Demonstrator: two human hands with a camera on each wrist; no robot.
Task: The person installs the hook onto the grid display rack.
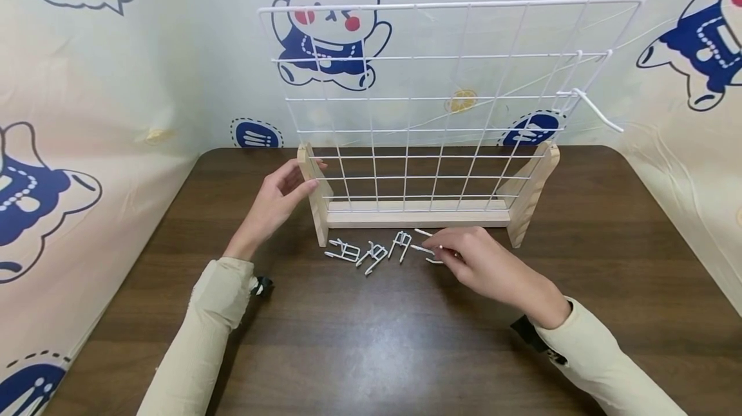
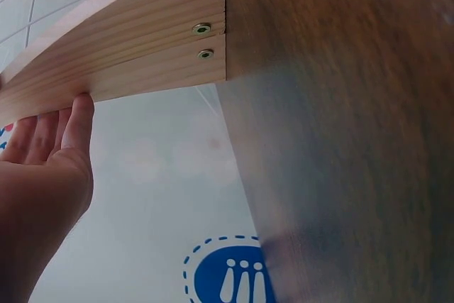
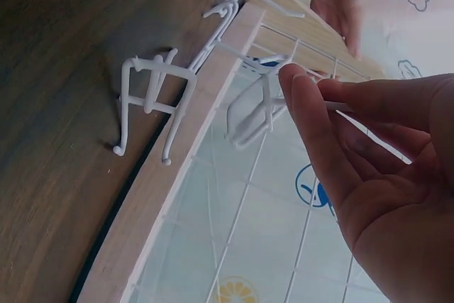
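A white wire grid (image 1: 406,98) stands upright in a pale wooden base (image 1: 417,217). My left hand (image 1: 277,200) holds the base's left side panel (image 2: 142,47), the thumb on the front and the fingertips reaching behind its edge. In front of the base, my right hand (image 1: 487,264) pinches a white wire hook (image 3: 268,101) between thumb and fingers. Another double-pronged hook (image 3: 152,94) lies on the table close by in the right wrist view. To the left of that hand rest more hooks (image 1: 373,255), loosely in a row.
One white hook (image 1: 597,110) hangs on the grid's upper right, its prong sticking outward. The brown wooden table (image 1: 371,339) reaches back to a wall sheet (image 1: 214,49) printed with cartoon bears. The base's right side panel (image 1: 534,194) stands beyond my right hand.
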